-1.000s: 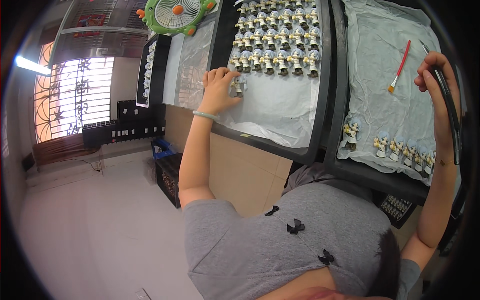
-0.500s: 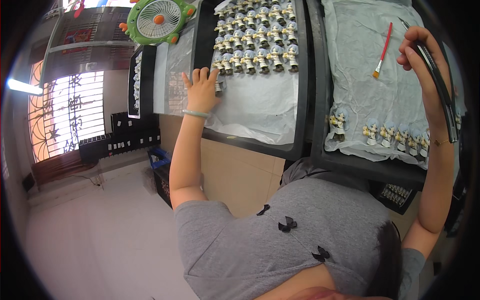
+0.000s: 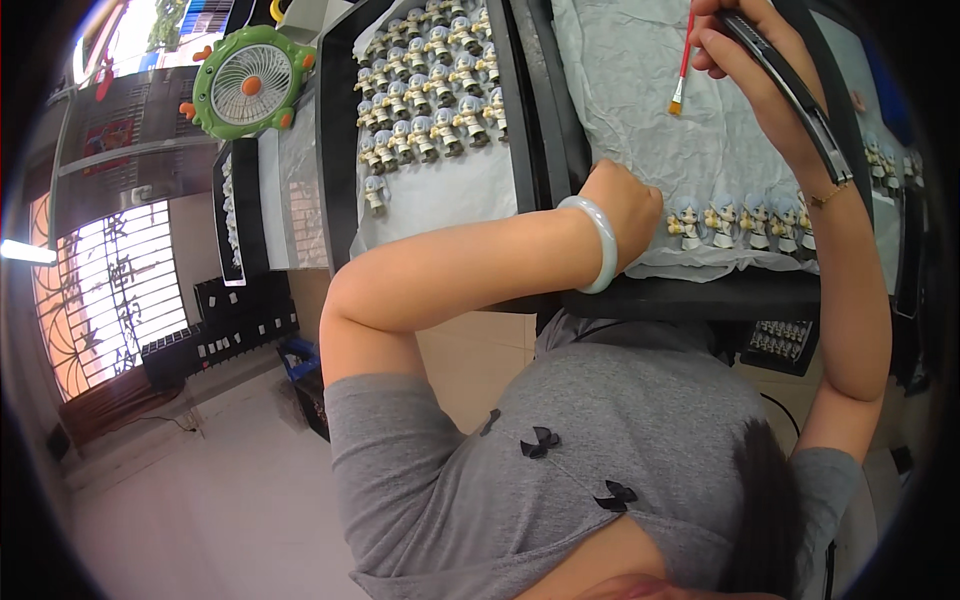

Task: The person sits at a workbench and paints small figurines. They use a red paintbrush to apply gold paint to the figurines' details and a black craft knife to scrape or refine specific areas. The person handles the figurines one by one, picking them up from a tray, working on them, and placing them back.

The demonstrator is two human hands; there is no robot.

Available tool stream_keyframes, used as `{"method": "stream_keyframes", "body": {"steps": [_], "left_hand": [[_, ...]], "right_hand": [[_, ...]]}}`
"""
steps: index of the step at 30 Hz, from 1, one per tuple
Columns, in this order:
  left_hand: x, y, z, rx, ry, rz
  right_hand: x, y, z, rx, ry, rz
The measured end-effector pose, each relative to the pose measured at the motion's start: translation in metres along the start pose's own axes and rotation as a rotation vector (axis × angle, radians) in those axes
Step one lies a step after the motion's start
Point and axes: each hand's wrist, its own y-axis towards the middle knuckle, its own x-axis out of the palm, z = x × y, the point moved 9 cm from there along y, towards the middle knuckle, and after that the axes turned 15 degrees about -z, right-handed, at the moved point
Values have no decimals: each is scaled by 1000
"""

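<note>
My left hand, with a pale bangle at the wrist, is closed over the left part of the right tray. Its fingers curl down out of sight, and whatever they hold is hidden. To its right a row of small pale-haired figurines stands on crumpled white paper. My right hand is raised above the tray's right side, closed around a long, slim black-and-silver tool; its tip is out of view. Below those fingers lies a red-handled brush, bristles toward me.
The left tray holds rows of similar figurines; one figurine stands alone in front. A green fan is beyond it at the left. More figurines stand at the far right.
My left hand has left a figurine in the left tray and crossed to the right tray, now covering the lone figurine's spot. The view has shifted; my right hand keeps its tool.
</note>
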Motion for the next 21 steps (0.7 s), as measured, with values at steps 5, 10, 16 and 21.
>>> {"method": "stream_keyframes", "body": {"steps": [5,10,16,21], "left_hand": [[-32,-40,-18,265,-466,386],[-24,-71,-61,600,-1505,468],[-26,-77,-57,1013,-1891,495],[-28,-84,-57,944,-1740,593]], "right_hand": [[-10,-6,4,75,22,12],[-6,-8,-9,-9,46,-44],[2,-4,6,78,34,-48],[0,-3,7,102,3,-51]]}}
